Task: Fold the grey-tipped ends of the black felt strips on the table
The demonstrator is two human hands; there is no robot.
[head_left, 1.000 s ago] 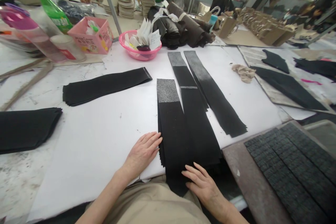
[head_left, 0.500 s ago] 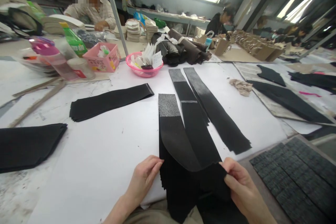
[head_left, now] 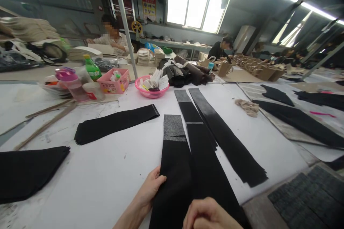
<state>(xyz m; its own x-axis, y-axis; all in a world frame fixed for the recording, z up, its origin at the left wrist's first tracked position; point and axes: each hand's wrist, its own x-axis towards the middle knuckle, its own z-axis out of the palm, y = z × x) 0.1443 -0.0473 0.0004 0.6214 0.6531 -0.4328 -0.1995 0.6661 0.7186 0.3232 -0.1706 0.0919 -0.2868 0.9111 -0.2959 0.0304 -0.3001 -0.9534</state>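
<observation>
My left hand [head_left: 151, 190] pinches the left edge of a long black fabric strip [head_left: 174, 164], thumb on top and fingers beneath. The strip's far end has a speckled grey band. Low in the view, my right hand [head_left: 208, 214] is closed with curled fingers over the near part of the strips; whatever it may hold is hidden. Just right of the held strip lies another black strip [head_left: 208, 164] with a thin grey line at its far end. Past it are a shorter-looking, partly covered strip [head_left: 185, 96] and a long stack of strips [head_left: 228, 136].
On the left lie two stacks of black pieces [head_left: 115, 123] [head_left: 29, 173]. A pink basket [head_left: 152, 93], a pink box [head_left: 114, 81] and bottles [head_left: 73, 84] stand at the back. A crumpled cloth [head_left: 246, 107] lies right. Two people [head_left: 115, 41] [head_left: 220, 50] sit across.
The top strip, curled back before, now lies flatter toward its grey end. My right hand has moved left and nearer to me, away from the right edge. The camera has tilted up.
</observation>
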